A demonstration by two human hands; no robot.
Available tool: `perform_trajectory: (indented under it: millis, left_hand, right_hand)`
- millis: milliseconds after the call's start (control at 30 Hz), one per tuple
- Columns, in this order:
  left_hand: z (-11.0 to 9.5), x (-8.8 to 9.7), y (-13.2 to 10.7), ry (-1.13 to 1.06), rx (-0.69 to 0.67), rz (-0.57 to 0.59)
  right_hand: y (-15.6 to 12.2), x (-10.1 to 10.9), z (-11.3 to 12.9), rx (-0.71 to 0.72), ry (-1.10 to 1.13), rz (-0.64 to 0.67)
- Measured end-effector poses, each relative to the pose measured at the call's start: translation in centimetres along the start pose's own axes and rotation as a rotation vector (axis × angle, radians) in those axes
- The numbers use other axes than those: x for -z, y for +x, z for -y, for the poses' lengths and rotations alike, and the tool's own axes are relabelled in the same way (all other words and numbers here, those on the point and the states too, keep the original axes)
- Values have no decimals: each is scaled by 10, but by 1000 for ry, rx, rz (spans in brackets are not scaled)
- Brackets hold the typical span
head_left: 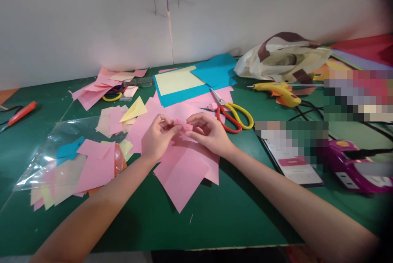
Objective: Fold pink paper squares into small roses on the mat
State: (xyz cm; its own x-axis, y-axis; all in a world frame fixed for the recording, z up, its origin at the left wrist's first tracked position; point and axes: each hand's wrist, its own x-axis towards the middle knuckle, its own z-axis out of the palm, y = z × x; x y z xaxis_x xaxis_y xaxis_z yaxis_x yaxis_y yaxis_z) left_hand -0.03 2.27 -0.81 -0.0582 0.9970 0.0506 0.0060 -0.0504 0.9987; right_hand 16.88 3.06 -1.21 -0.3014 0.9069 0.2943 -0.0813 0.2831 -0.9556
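A small folded pink paper piece (183, 124) is pinched between both hands above the green table (233, 214). My left hand (159, 137) grips its left side with fingers curled. My right hand (208, 133) pinches its right side with thumb and fingertips. Beneath the hands lie several pink paper sheets (184, 169). Red and yellow scissors (233, 115) rest just right of my right hand.
A clear plastic bag (55, 152) with coloured paper squares lies at the left. Blue and pale yellow sheets (184, 83) lie behind, a yellow glue gun (281, 91) and a cloth bag (285, 60) at back right, a purple device (353, 167) and a phone (297, 167) at right, a red cutter (21, 113) at far left.
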Motion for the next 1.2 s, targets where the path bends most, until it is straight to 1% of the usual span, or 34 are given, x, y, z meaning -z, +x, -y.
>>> perform_trajectory:
  millis: [133, 233, 367, 500, 700, 833, 1067, 1200]
  left_hand:
    - [-3, 0, 1, 40, -78, 54]
    - [-5, 0, 1, 108, -92, 76]
    - [-6, 0, 0, 134, -86, 104]
    - [-8, -1, -2, 88, -111, 178]
    - [-8, -1, -1, 20, -132, 299]
    - [-9, -1, -1, 39, -135, 300]
    - [-11, -3, -3, 3, -106, 323]
    - [-11, -3, -2, 33, -93, 302]
  right_hand:
    - [3, 0, 0, -34, 70, 29]
    - [4, 3, -1, -79, 85, 28]
    - [5, 5, -5, -132, 117, 2]
    - [6, 5, -8, -142, 165, 15]
    - [5, 3, -6, -164, 219, 97]
    - [4, 1, -2, -140, 188, 81]
    - [3, 1, -1, -133, 190, 126]
    - [4, 1, -2, -127, 144, 96]
